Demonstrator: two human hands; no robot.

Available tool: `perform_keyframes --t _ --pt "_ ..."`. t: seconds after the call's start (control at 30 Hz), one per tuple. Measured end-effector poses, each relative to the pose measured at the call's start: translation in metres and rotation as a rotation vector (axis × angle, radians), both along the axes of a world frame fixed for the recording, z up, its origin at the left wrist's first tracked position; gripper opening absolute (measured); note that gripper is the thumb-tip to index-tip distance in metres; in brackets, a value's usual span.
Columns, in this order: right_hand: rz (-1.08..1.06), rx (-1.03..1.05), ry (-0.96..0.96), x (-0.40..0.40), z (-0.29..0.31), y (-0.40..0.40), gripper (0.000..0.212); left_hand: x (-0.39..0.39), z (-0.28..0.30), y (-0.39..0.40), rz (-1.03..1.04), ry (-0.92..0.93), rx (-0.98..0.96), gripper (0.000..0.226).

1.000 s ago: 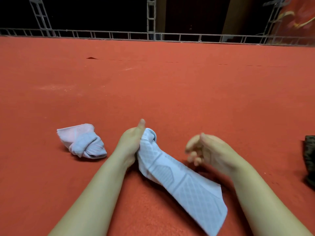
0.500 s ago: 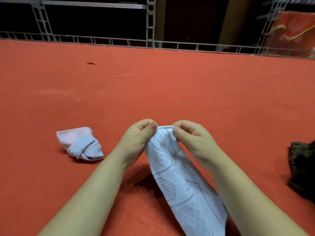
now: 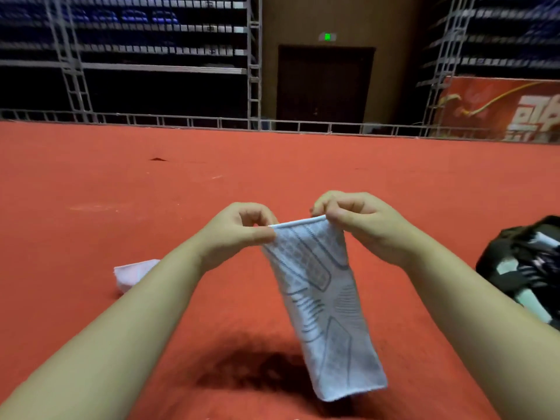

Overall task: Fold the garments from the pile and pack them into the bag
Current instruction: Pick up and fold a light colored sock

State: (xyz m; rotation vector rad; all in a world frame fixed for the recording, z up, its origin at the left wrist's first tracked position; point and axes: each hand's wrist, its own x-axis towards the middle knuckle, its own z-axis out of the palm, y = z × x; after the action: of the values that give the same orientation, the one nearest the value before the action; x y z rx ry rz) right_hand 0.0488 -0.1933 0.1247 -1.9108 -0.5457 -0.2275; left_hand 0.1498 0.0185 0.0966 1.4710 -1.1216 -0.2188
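white sock (image 3: pixel 321 301) hangs from both hands, left (image 3: pixel 239 228) and right (image 3: pixel 354 219).

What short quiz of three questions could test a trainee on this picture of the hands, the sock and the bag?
1. True or false: the sock lies flat on the red floor.
2. Which hands pinch its top edge? A) left hand only B) right hand only C) both
3. Fill in: the dark bag is at the person's ____ side.

Key
1. False: it hangs in the air, held at the top edge.
2. C: each hand pinches one corner of the edge.
3. Right. The other, folded sock lies on the left, partly hidden by the left arm.
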Motion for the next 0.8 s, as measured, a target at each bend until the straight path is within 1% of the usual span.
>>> perform_keyframes --t 0.03,0.07,0.1,0.17,0.2,0.23,0.3,0.37,0.4,0.47,0.53,0.6,0.67,0.73,0.77,0.8 --pt "-0.043 -0.028 0.001 -0.002 0.005 -0.004 0.031 -0.001 0.007 0.002 0.015 -0.058 0.044 0.013" --pt "-0.093 -0.083 0.016 -0.004 0.01 -0.009 0.027 -0.003 0.014 0.002 0.028 -0.106 0.075 0.009" --pt "-0.13 -0.169 0.05 -0.004 0.014 -0.014 0.025 -0.002 0.018 0.003 0.038 -0.141 0.097 0.007" --pt "-0.162 -0.366 0.142 -0.003 0.019 -0.021 0.031 0.002 0.025 0.0 0.053 -0.204 0.141 0.007" --pt "-0.186 -0.426 0.174 -0.002 0.019 -0.024 0.033 0.005 0.026 -0.001 0.066 -0.226 0.154 0.008" --pt "-0.211 -0.432 0.186 0.0 0.02 -0.027 0.03 0.012 0.027 -0.004 0.082 -0.233 0.158 0.008" --pt "-0.28 -0.334 0.174 0.014 0.018 -0.033 0.02 0.029 0.027 -0.01 0.123 -0.19 0.163 0.013" --pt "-0.39 -0.278 0.121 0.034 0.016 -0.038 0.017 0.049 0.029 -0.019 0.167 -0.165 0.211 0.019" --pt "-0.449 -0.286 0.078 0.045 0.018 -0.041 0.018 0.059 0.032 -0.025 0.198 -0.182 0.24 0.018" --pt "-0.568 -0.34 -0.038 0.067 0.027 -0.045 0.022 0.076 0.046 -0.034 0.292 -0.273 0.281 0.017" --pt "-0.658 -0.383 -0.156 0.083 0.042 -0.047 0.025 0.088 0.065 -0.043 0.376 -0.366 0.25 0.022" --pt "-0.68 -0.414 -0.231 0.092 0.05 -0.048 0.03 0.093 0.077 -0.05 0.453 -0.449 0.235 0.023" --pt "-0.663 -0.47 -0.237 0.094 0.041 -0.047 0.03 0.094 0.072 -0.052 0.484 -0.497 0.284 0.024" --pt "-0.628 -0.453 -0.174 0.089 0.016 -0.045 0.032 0.083 0.05 -0.047 0.434 -0.496 0.375 0.028" --pt "-0.606 -0.431 -0.134 0.083 -0.002 -0.043 0.035 0.073 0.033 -0.045 0.376 -0.485 0.436 0.036" --pt "-0.575 -0.418 -0.101 0.076 -0.022 -0.042 0.036 0.06 0.016 -0.044 0.319 -0.474 0.532 0.049"
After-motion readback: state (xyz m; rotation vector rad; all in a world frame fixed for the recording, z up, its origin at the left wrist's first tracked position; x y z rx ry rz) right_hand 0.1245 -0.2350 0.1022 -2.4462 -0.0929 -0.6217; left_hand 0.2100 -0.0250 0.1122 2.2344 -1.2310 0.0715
